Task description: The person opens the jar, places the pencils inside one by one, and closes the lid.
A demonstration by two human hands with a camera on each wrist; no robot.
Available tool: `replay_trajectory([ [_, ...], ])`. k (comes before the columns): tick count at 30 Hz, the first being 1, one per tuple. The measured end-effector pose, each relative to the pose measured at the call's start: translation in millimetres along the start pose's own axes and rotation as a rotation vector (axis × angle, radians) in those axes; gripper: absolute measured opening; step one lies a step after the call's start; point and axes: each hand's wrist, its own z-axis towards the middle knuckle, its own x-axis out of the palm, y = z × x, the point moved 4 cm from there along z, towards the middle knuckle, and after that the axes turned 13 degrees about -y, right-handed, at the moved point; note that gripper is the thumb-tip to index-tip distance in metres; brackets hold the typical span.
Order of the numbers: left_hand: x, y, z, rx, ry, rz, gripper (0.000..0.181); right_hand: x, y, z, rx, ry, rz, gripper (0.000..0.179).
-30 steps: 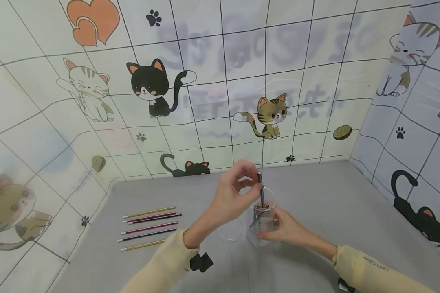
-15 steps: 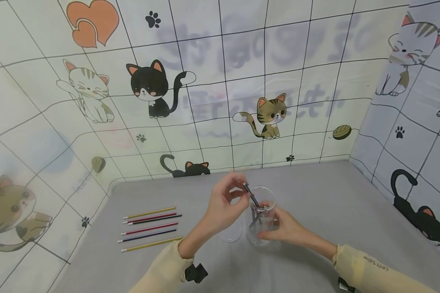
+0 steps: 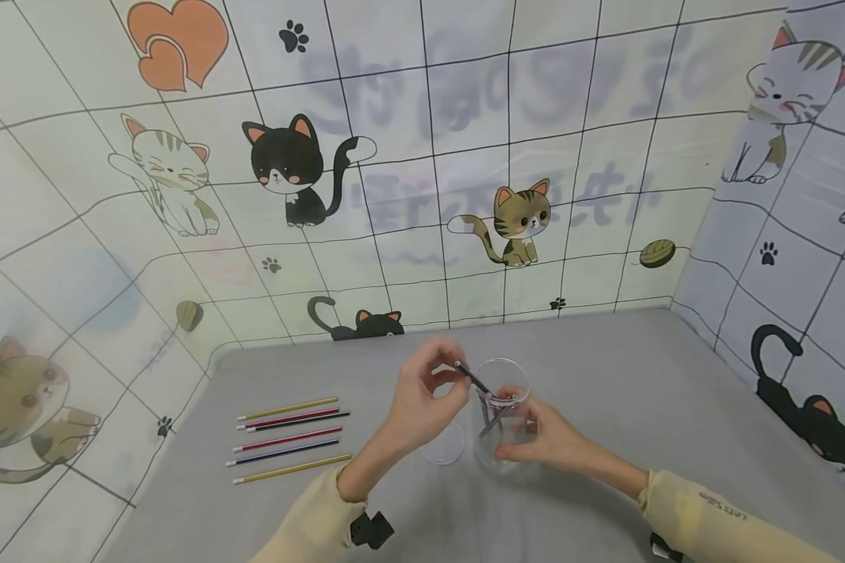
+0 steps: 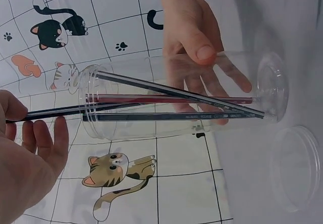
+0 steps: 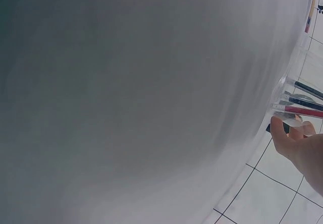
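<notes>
My left hand (image 3: 418,399) pinches a dark pencil (image 3: 475,378) near its upper end. That pencil leans left, and its lower part reaches through the mouth of a clear plastic jar (image 3: 502,457). The jar stands upright on the table, and my right hand (image 3: 552,438) grips it from the right, thumb in front and fingers behind. Through the wall, the left wrist view shows two more dark pencils (image 4: 166,117) and a red pencil (image 4: 166,99) inside. In the right wrist view, pencil ends and part of a hand (image 5: 298,146) appear at the right edge.
Several pencils (image 3: 287,439), in yellow, red and dark colours, lie in a loose row on the grey table (image 3: 605,375) at the left. A clear round lid (image 3: 442,446) lies just left of the jar. A cat-print cloth (image 3: 394,195) surrounds the table's back and sides.
My left hand has moved left and slightly down, so the pinched pencil has gone from nearly upright to leaning left. My right hand and the jar have stayed in place.
</notes>
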Motion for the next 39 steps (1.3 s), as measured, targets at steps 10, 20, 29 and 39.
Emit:
replay_trajectory([
  [10,-12.9,6.7,-10.5,-0.047,-0.044,0.008,0.014,0,0,0.8,-0.005,0.001,-0.028,0.077],
  [20,-31.6,7.1,-17.2,-0.058,-0.078,0.101,0.016,-1,0,-0.4,-0.004,-0.023,-0.023,0.076],
  [29,-40.9,9.3,-20.4,-0.052,-0.077,0.131,0.02,-1,0,-0.4,0.009,-0.013,-0.014,0.076],
  [39,-64.7,12.1,-35.3,-0.112,-0.126,0.204,0.023,-1,0,-0.5,0.017,-0.012,-0.014,0.076],
])
